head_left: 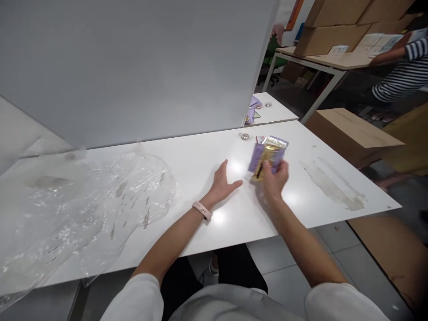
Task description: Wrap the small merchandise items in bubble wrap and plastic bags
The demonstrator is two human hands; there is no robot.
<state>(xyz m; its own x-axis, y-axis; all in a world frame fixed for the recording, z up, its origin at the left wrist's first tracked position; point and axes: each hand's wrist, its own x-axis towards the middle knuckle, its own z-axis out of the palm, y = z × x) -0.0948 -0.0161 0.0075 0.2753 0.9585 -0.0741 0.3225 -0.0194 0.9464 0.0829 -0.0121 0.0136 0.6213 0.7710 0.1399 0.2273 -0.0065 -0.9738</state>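
My right hand (pixel 276 178) grips several small purple and gold packets (pixel 267 156) in a fanned bundle, just above the white table (pixel 200 151). The thumb lies across the gold one in front. My left hand (pixel 222 184) is empty, its thumb and fingers spread apart, low over the tabletop to the left of the packets. A pink band (pixel 202 210) circles my left wrist. Beyond the bundle lies a small round item in clear wrap (pixel 245 136); its kind is too small to tell.
Crumpled clear plastic sheeting (pixel 133 191) spreads over the table's left part. A grey panel (pixel 143 67) rises along the back edge. More purple packets (pixel 250 115) lie on a farther table. Cardboard boxes (pixel 354 133) and a person in a striped top (pixel 406 73) are at the right.
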